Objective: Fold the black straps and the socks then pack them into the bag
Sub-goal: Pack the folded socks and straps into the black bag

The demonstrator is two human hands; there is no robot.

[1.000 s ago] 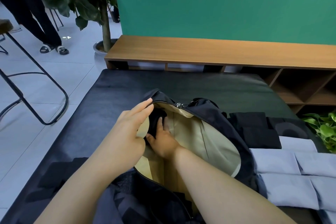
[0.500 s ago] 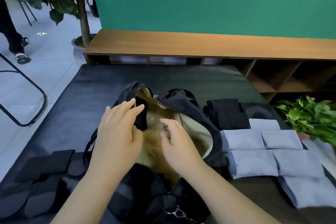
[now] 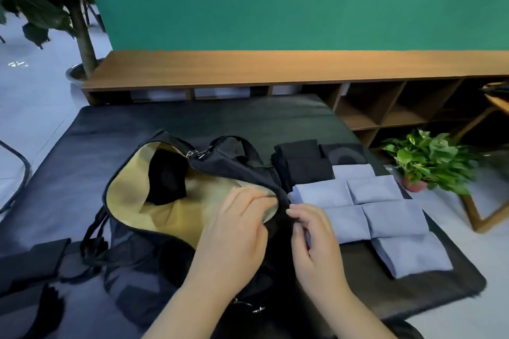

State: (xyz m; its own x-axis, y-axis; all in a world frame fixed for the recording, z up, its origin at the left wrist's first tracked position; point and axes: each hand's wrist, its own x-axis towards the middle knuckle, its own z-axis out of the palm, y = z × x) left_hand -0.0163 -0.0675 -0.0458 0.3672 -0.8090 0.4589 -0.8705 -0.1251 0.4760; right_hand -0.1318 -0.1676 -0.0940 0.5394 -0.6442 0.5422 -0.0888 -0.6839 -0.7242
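Note:
A black bag with tan lining lies open on the dark mat. A folded black piece sits deep inside it. My left hand reaches across the opening and grips the bag's right rim, fingers over the lining edge. My right hand pinches the same black rim from outside, just right of the left fingertips. Several folded grey-blue socks lie in rows right of the bag, with folded black socks behind them. Folded black straps lie at the left.
A low wooden shelf runs along the green wall behind the mat. A potted green plant stands on the floor to the right beside a wooden frame. A tall plant is at the far left.
My right hand came out of the bag's inside. Both hands moved right to the bag's right rim and took hold of it. The view swung to the right.

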